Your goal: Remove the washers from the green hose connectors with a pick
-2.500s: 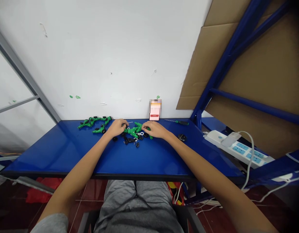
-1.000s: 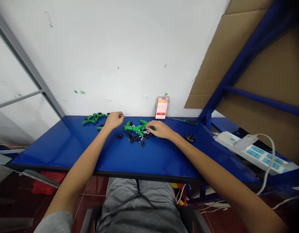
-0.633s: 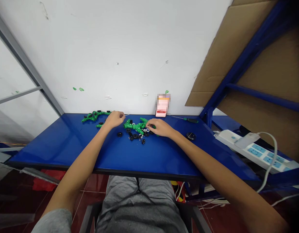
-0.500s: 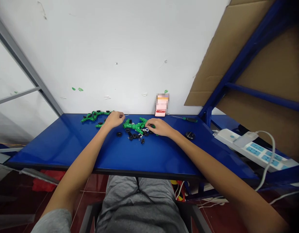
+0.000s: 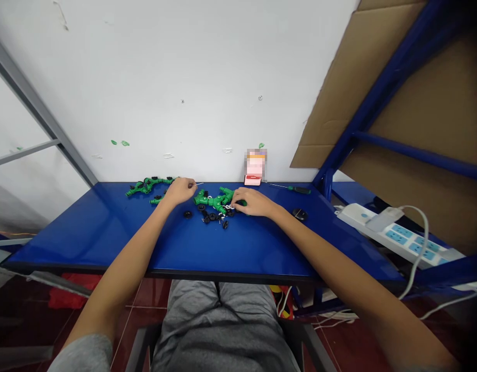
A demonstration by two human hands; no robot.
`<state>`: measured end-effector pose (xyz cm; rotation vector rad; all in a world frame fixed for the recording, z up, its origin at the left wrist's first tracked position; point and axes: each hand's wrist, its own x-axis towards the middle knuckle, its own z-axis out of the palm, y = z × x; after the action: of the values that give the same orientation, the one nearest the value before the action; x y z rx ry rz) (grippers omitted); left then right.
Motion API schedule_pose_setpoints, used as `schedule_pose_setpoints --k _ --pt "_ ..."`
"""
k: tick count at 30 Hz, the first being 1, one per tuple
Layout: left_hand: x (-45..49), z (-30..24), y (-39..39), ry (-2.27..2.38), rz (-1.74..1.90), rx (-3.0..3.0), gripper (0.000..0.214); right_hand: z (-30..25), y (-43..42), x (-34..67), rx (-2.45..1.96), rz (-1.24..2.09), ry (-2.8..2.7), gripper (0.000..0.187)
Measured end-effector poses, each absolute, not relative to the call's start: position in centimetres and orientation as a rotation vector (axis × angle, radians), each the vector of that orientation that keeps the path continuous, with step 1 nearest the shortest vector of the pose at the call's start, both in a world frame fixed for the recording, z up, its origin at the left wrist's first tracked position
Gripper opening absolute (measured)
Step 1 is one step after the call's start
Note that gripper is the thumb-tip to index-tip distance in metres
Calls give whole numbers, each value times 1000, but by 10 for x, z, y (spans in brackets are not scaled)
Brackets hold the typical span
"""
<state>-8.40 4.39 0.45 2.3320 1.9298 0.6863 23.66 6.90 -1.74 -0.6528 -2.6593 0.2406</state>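
My left hand (image 5: 180, 191) is closed on a thin metal-shafted tool (image 5: 199, 184), whose narrow end points right; the fist hides most of its handle. Green Y-shaped plastic fittings (image 5: 215, 200) lie on the blue table between my hands. My right hand (image 5: 252, 201) has its fingers pinched together over white rings (image 5: 228, 207) beside the fittings; what its fingertips hold, if anything, is too small to name. Around the fittings are several black round caps (image 5: 212, 217). More green fittings with black knobs (image 5: 138, 188) lie behind and left of my left hand.
A screwdriver (image 5: 299, 190) with a green and black handle lies at the back right, near a dark round object (image 5: 299, 214). Against the wall stands a phone-like screen (image 5: 253, 180), partly blurred. A white power strip (image 5: 393, 232) with a cable is at right.
The whole view has shifted slightly, so things appear a little further left. Both hands keep nearly the same places and grips, the right fingers still close over the white rings.
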Motion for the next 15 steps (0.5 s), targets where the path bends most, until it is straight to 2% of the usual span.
schedule_pose_setpoints --k 10,15 --pt "-82 5 42 1938 662 2336 31 -17 65 232 -733 206 -2664 4" --pt "-81 4 42 1933 659 2346 32 -16 63 228 -808 185 -2705 5"
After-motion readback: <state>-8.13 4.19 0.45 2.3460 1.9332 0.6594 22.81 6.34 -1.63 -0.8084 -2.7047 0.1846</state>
